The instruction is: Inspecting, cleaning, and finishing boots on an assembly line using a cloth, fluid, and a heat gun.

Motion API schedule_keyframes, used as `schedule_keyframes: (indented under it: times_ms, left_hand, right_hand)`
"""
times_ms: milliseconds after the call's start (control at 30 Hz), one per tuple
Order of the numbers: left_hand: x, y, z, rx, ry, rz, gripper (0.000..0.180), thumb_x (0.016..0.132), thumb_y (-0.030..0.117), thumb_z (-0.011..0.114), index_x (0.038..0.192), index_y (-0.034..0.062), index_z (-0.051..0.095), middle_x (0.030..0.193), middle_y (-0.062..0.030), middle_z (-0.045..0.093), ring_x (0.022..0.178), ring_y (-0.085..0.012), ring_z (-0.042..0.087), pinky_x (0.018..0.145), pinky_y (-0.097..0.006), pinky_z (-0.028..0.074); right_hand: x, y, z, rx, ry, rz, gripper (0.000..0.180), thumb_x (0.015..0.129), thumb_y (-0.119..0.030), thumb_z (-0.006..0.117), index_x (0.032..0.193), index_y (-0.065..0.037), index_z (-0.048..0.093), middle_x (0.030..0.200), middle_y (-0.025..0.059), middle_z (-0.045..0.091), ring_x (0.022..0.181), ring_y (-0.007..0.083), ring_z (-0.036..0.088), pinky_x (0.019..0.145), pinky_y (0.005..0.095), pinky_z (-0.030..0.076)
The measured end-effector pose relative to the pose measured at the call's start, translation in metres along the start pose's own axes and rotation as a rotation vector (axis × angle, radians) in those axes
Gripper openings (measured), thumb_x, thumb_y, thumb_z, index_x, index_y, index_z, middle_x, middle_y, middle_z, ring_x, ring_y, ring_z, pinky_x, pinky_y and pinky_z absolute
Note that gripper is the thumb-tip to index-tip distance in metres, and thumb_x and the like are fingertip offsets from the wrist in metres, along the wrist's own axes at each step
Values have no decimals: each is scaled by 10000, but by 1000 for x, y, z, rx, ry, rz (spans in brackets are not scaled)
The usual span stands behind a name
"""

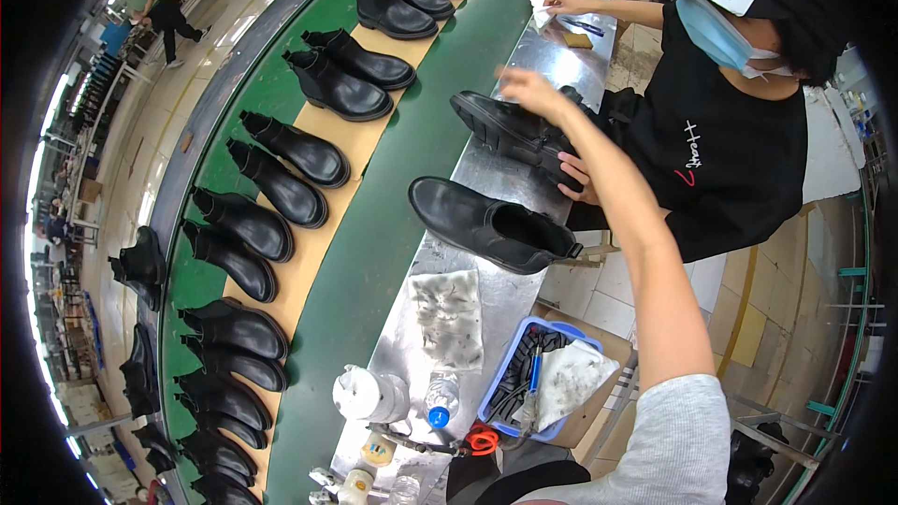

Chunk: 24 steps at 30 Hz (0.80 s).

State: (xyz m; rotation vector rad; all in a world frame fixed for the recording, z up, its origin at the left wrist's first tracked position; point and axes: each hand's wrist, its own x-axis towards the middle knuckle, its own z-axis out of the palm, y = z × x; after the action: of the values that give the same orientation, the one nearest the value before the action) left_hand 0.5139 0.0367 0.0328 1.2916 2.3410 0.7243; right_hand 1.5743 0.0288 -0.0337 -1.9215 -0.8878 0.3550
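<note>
A: Where's the right hand (528,89)?

B: Stretched out over the steel bench (440,318), above the toe of a black ankle boot (510,131) lying tilted near the bench's right edge. Its grip looks loose and blurred; I cannot tell if it holds anything.

A: The left hand?

B: Not in view.

A: Open room?

B: A second black boot (486,222) lies nearer, overhanging the right edge; a smudged cloth (449,318) below it. A co-worker's hand (582,178) steadies the far boot's heel.

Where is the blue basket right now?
In the head view, the blue basket sits low and right of centre at the metal bench's edge, below the stained grey cloth and beside a blue-capped bottle.
</note>
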Motion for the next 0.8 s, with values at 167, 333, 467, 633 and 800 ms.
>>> schedule_keyframes:
  times_ms: [167,333,467,633,800]
  left_hand:
    - [-7,-6,-40,38,27,-29,695,710,99,799,1260,-11,387,1117,-166,552,880,-258,564,725,-390,513]
    - [-4,-7,-31,18,13,-39,697,710,99,799,1261,-11,386,1118,-166,552,878,-258,564,722,-390,514]
    - [-2,-3,-40,3,46,-35,698,711,99,799,1262,-10,385,1118,-166,552,877,-259,564,720,-390,514]
    - [2,0,-44,-14,56,-34,700,711,99,799,1263,-10,383,1118,-166,551,876,-259,565,717,-390,515]
    - [10,2,-32,-42,51,-29,701,711,99,799,1264,-9,382,1119,-166,551,874,-260,565,714,-391,515]
  right_hand:
    - [33,-35,-82,425,539,261,470,838,14,440,1283,-121,501,937,144,671,720,182,668,555,307,523]
    - [17,-33,-75,-236,309,-128,355,829,-97,504,1174,-85,585,905,134,679,775,218,663,722,341,526]
    - [-36,-48,2,-598,-10,-292,441,890,-389,514,1248,-133,548,1259,162,530,1151,340,492,974,458,400]
    - [-71,-51,23,-955,-22,-386,560,909,-561,398,1198,-119,585,926,203,662,897,334,632,883,444,399]
    - [-54,-61,27,-889,-98,-188,579,923,-562,376,876,-76,686,719,214,650,725,360,652,713,449,489]
